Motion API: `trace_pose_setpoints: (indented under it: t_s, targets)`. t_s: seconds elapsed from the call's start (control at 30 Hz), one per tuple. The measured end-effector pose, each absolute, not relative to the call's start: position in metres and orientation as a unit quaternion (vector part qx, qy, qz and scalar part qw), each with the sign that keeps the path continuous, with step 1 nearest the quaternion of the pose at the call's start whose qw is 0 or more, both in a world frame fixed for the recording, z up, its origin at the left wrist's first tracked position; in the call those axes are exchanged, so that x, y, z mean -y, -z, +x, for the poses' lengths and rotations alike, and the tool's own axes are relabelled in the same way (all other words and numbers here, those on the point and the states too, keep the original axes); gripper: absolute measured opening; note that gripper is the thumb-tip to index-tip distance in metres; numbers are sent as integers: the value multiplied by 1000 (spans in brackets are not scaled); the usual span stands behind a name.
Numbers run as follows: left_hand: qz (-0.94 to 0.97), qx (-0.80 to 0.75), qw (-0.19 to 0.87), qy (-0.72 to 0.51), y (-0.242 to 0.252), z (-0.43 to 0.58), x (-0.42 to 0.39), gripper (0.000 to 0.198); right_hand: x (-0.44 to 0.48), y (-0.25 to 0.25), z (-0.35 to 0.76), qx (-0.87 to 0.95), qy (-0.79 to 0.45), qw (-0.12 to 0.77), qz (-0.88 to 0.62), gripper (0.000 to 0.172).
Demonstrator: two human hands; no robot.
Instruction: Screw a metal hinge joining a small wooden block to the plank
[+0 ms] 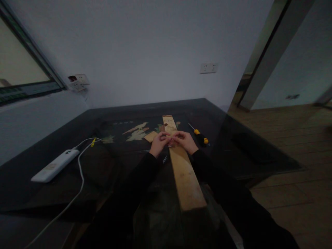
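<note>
A long wooden board [185, 176] lies on the dark table and juts out over its near edge. Over the board's middle, my left hand [158, 142] and my right hand [185, 141] meet with fingertips pinched together. Between them is a small pinkish item [170, 141], too small and dim to name. A smaller wooden piece [150, 136] lies beside my left hand. To the right of my right hand rests a yellow and black screwdriver [200, 135], its shaft pointing away. Small shiny bits [165, 159], perhaps metal, lie left of the board.
The dark table [124, 186] bears a bird-and-flower decoration [136, 133]. At the left lies a white power strip [55, 166] with its cable [81, 169] trailing off the near edge. Behind the table is a wall with a socket [208, 67]; wooden floor [285, 138] shows at the right.
</note>
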State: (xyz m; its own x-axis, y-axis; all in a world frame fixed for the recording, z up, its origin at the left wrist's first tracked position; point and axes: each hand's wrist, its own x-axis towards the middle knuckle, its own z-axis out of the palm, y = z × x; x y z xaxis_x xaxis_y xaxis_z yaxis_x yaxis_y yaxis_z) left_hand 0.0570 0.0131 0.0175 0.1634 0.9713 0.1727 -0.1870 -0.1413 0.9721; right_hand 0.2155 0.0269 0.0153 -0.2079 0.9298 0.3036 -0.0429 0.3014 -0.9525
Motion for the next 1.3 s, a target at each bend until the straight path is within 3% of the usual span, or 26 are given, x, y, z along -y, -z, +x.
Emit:
trace_pose_setpoints:
  t_s: [0.23, 0.5, 0.8, 1.13, 1.3]
  targets:
    - [557, -375, 527, -522, -16, 54, -16, 35, -29, -17, 217, 605, -471, 520, -377, 34]
    - [584, -513, 400, -486, -4, 36, -29, 15, -30, -15, 219, 630, -422, 520, -393, 29]
    - [525, -550, 496, -419, -5, 41, -24, 25, -24, -15, 216, 735, -280, 470, -400, 11]
    - [488, -551, 550, -394, -5, 45, -20, 61, -25, -12, 219, 780, -239, 414, -403, 9]
    - [490, -550, 553, -389, -3, 44, -20, 67, -24, -11, 218, 792, -235, 395, -401, 10]
